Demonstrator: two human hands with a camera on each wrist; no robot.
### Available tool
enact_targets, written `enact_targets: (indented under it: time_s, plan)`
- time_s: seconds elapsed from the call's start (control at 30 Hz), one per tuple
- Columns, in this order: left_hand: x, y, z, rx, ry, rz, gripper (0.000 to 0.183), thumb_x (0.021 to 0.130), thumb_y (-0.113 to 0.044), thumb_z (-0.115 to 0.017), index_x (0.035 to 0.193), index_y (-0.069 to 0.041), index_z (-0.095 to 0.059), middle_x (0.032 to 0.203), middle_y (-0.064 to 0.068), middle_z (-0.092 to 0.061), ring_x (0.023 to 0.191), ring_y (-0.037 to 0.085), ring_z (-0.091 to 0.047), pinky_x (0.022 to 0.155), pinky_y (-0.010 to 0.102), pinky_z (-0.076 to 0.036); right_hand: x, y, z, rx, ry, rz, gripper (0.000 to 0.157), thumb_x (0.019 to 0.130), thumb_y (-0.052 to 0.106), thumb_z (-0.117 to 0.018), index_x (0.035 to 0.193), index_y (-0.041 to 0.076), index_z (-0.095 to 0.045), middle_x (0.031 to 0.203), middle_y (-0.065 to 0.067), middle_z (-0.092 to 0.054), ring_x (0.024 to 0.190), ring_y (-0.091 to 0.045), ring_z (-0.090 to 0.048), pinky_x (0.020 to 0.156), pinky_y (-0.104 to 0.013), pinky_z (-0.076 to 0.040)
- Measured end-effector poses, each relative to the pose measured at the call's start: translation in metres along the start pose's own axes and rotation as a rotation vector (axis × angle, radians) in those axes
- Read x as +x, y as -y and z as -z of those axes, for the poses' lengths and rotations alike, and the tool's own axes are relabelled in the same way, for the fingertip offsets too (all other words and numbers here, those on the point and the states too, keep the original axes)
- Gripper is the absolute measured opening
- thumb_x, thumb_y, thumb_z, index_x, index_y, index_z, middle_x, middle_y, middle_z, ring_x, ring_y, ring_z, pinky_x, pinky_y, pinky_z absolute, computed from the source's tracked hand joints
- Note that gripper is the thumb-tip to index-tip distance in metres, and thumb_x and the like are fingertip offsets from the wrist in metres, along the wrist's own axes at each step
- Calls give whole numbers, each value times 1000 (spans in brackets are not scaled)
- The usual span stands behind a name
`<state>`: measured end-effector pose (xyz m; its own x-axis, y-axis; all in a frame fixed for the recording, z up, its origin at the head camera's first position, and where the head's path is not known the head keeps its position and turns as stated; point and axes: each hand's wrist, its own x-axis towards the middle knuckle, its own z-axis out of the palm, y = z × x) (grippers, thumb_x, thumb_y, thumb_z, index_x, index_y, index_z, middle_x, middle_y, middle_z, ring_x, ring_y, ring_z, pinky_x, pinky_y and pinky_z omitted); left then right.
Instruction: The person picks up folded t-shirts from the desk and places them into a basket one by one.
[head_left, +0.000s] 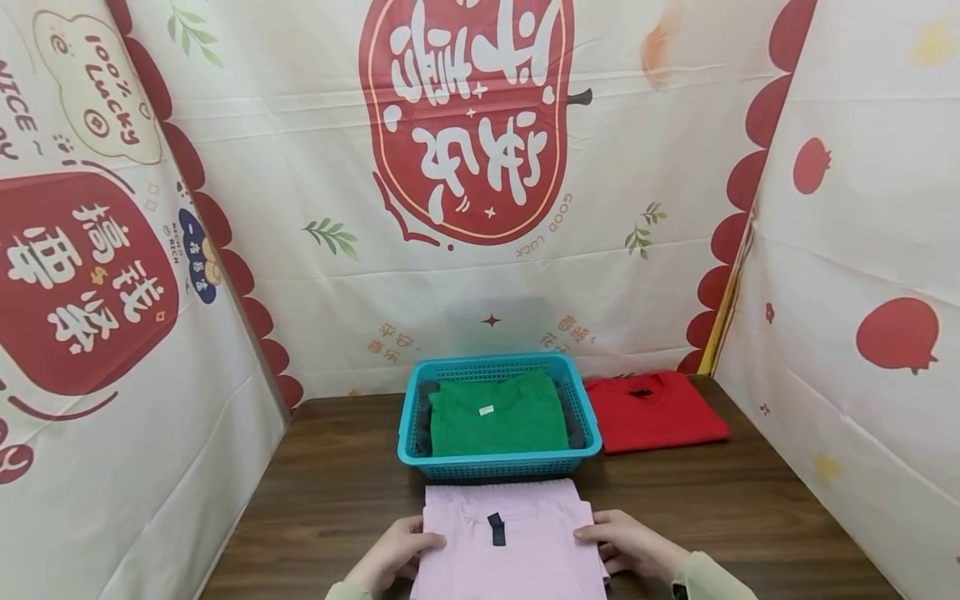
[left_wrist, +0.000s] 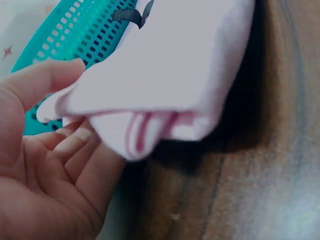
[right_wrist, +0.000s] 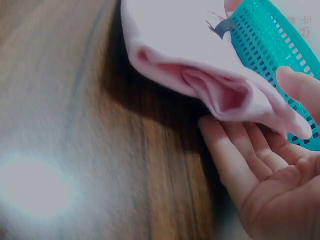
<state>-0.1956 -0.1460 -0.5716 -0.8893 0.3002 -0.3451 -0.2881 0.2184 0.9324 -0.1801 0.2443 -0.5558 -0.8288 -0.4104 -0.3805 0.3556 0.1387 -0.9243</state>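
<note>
A folded pale pink T-shirt (head_left: 510,554) with a black neck label lies between my two hands in the head view. My left hand (head_left: 397,552) grips its left side, thumb on top and fingers underneath. On the opposite side my right hand (head_left: 633,542) holds it the same way. Both wrist views show the layered folds of the pink T-shirt (left_wrist: 165,75) and a dark shadow below. Just beyond it stands a turquoise plastic basket (head_left: 498,462), which contains a folded green T-shirt (head_left: 498,421) on top of dark grey cloth (head_left: 423,421).
To the right of the basket, a folded red T-shirt (head_left: 667,412) lies on the brown wooden table (head_left: 322,492). Printed cloth walls (head_left: 480,292) enclose the table at the back and on both sides.
</note>
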Motion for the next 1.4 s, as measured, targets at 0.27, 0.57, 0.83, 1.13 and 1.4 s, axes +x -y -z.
enact_targets:
  time_s: [0.27, 0.57, 0.83, 1.13, 1.4]
  plan:
    - [3, 14, 0, -47, 57, 21, 46, 84, -19, -66, 121, 5, -55, 85, 10, -67, 68, 20, -66, 58, 36, -57, 3, -8, -8, 122, 89, 29, 22, 90, 14, -58, 105, -2, -61, 89, -7, -71, 81, -13, -66, 72, -30, -56]
    - [7, 2, 5, -33, 68, -22, 45, 85, -18, -66, 122, 6, -55, 84, 8, -67, 65, 16, -64, 52, 28, -54, 7, 1, -9, 24, -70, -23, 33, 89, 18, -61, 111, -5, -57, 88, -7, -69, 79, -16, -66, 70, -38, -58]
    - [3, 1, 7, -53, 99, -46, 47, 85, -14, -66, 125, 8, -53, 78, 6, -67, 61, 11, -62, 48, 24, -51, 6, 0, -9, 52, -37, -25, 30, 91, 16, -59, 113, -4, -57, 86, -8, -69, 77, -16, -67, 65, -37, -58]
    - [-1, -4, 11, -63, 97, -62, 50, 86, -14, -67, 128, 9, -51, 80, 8, -69, 61, 12, -64, 50, 27, -54, 5, 4, -9, 101, 8, 52, 33, 91, 12, -57, 119, -5, -52, 90, -9, -70, 79, -19, -68, 62, -36, -57]
    - [-6, -8, 12, -93, 117, -93, 50, 86, -13, -66, 128, 9, -50, 79, 8, -69, 61, 14, -65, 50, 28, -54, 0, 9, -9, 103, 29, 69, 37, 92, 12, -56, 123, -8, -48, 92, -10, -69, 81, -20, -68, 64, -39, -58]
